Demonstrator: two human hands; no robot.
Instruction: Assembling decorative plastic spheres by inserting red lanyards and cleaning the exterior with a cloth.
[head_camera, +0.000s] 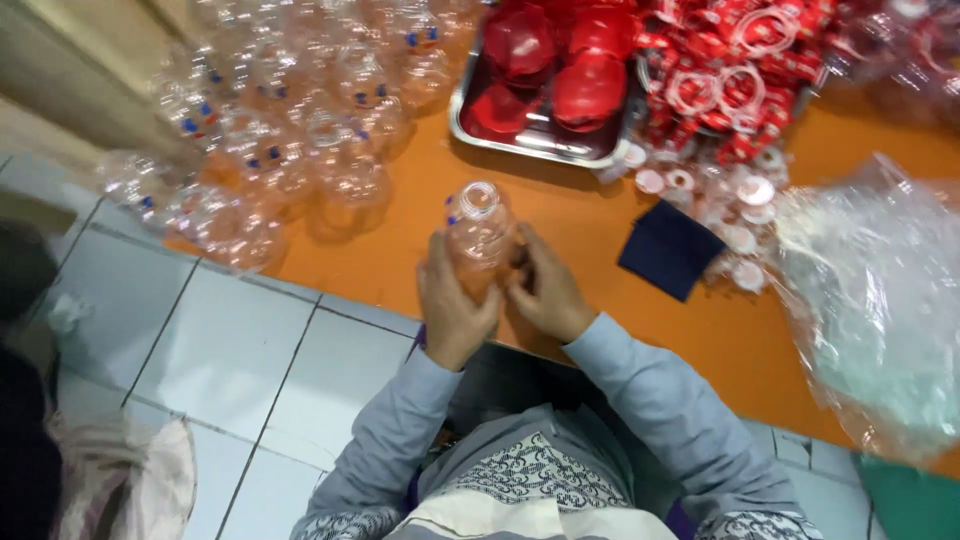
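Both your left hand (452, 305) and right hand (548, 292) are closed around one clear plastic bottle (478, 235), upright over the orange table (400, 260) edge. It has no cap yet. Many uncapped bottles (290, 130) wait at your left; red caps (550, 65) fill the metal tray (540, 145).

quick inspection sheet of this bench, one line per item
surface: orange table, partly bare
job's things: clear plastic bottle, upright, open-mouthed
clutter: many empty clear bottles far left; metal tray with red caps; pile of red and white labels; dark blue cloth; clear plastic bag at right
grip: left hand and right hand both hold the bottle
cables: nothing seen
surroundings: pale tiled floor
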